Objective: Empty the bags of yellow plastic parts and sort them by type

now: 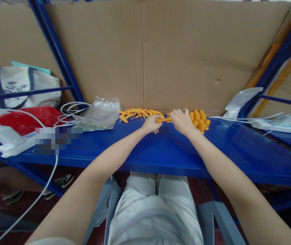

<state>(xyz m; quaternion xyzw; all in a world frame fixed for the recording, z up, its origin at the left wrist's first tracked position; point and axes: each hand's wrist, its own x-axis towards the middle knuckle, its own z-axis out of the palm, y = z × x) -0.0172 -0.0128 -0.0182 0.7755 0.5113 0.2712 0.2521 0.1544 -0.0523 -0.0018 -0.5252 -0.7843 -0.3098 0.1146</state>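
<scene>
My left hand (150,125) is closed around one end of a small orange plastic part (162,119). From the other side my right hand (181,120) pinches orange plastic at its fingertips, so the orange runs between both hands; whether it is one piece or two joined I cannot tell. Just beyond the left hand lies a heap of curved orange pieces (137,111), with thin metal coils (132,118) among them. Rounded orange parts (201,119) sit clustered beside the right hand, partly hidden by it.
Cardboard (145,51) backs the blue shelf (145,149). To the left are a clear plastic bag (99,114), white cables, a red bag (33,117) and a white power strip (20,143). More cables and another power strip (283,126) lie right. Another person's legs show lower left.
</scene>
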